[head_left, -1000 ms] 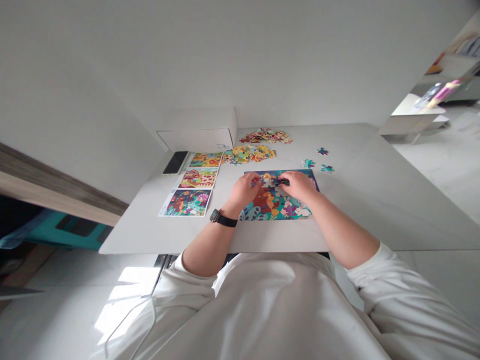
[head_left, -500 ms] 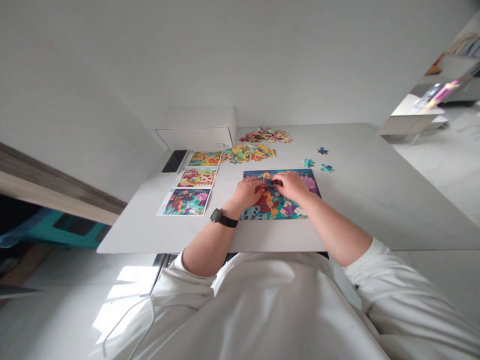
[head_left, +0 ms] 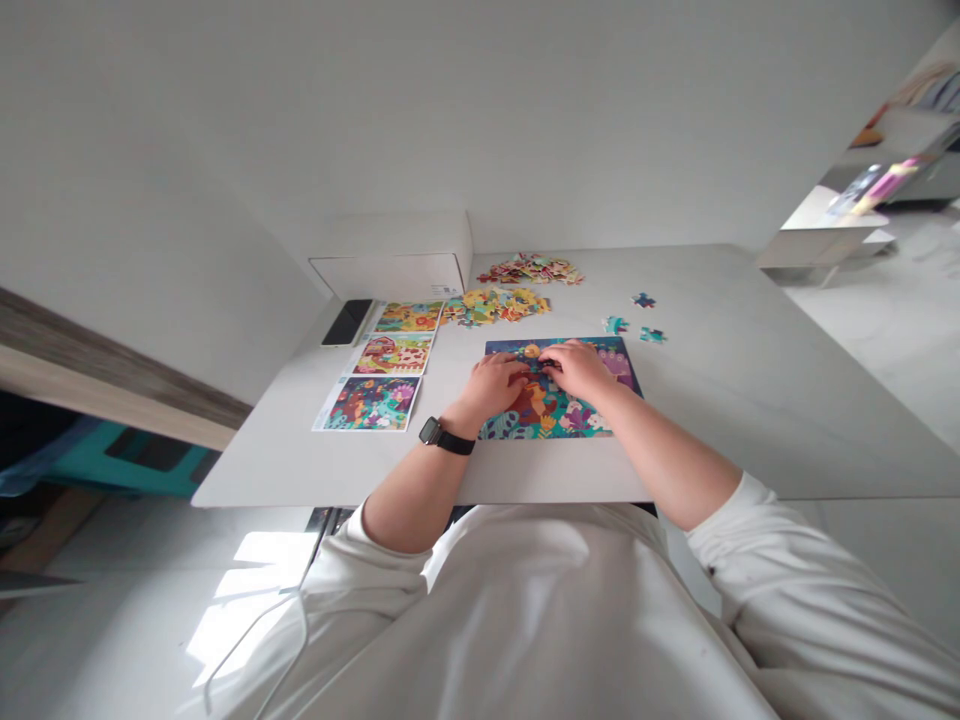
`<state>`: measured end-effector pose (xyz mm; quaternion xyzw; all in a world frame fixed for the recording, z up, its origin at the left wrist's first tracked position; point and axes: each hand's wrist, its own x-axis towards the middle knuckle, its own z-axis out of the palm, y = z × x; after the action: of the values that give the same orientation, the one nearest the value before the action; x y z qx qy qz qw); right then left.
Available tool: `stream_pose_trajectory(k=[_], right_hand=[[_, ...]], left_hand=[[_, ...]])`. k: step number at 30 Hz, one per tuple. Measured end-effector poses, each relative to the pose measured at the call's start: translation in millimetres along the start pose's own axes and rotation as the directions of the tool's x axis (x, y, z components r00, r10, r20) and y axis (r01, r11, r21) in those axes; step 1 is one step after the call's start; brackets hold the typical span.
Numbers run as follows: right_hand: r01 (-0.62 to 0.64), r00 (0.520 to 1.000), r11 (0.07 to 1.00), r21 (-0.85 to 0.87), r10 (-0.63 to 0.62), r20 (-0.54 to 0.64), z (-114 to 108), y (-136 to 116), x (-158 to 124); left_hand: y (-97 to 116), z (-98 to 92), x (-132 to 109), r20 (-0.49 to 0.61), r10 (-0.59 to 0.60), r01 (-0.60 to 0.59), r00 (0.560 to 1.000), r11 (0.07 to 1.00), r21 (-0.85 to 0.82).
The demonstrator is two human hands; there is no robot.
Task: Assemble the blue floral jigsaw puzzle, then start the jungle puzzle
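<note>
A colorful jigsaw puzzle (head_left: pixel 544 425) with a dark blue top and teal lower part lies in front of me, mostly assembled. My left hand (head_left: pixel 495 385) rests on its left side, fingers stretched out over the picture. On the upper middle, my right hand (head_left: pixel 577 367) pinches a small dark puzzle piece (head_left: pixel 550 363) against the puzzle, and the fingers hide most of that piece. Three loose puzzle pieces lie beyond the puzzle's upper right: a dark blue one (head_left: pixel 643 300) and two teal ones (head_left: pixel 616 325), (head_left: pixel 652 335).
Piles of yellow puzzle pieces (head_left: pixel 499 306) and red-pink puzzle pieces (head_left: pixel 529 269) lie farther back. To the left are three printed picture sheets (head_left: pixel 373 404), a phone (head_left: pixel 348 323) and a white box (head_left: pixel 390 275) against the wall. The white table's front edge (head_left: pixel 555 502) is near my body.
My right hand has shifted very slightly left, and less of the dark piece shows at its fingertips. The left hand stays in place on the puzzle.
</note>
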<state>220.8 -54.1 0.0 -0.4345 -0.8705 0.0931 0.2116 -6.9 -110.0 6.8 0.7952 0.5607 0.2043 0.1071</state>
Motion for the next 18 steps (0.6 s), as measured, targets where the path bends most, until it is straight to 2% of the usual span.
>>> stream_pose_trajectory(k=[9, 18], right_hand=[[0.009, 1.000, 1.000, -0.009, -0.009, -0.001, 0.9, 1.0, -1.3], [0.016, 1.000, 0.999, -0.041, -0.016, -0.003, -1.0, -1.4, -1.5]], left_hand=[[-2.9, 0.7, 0.8, 0.012, 0.008, -0.008, 1.000, 1.000, 0.004], [3.0, -4.4, 0.7, 0.068, -0.023, 0.018, 0.997, 0.997, 0.074]])
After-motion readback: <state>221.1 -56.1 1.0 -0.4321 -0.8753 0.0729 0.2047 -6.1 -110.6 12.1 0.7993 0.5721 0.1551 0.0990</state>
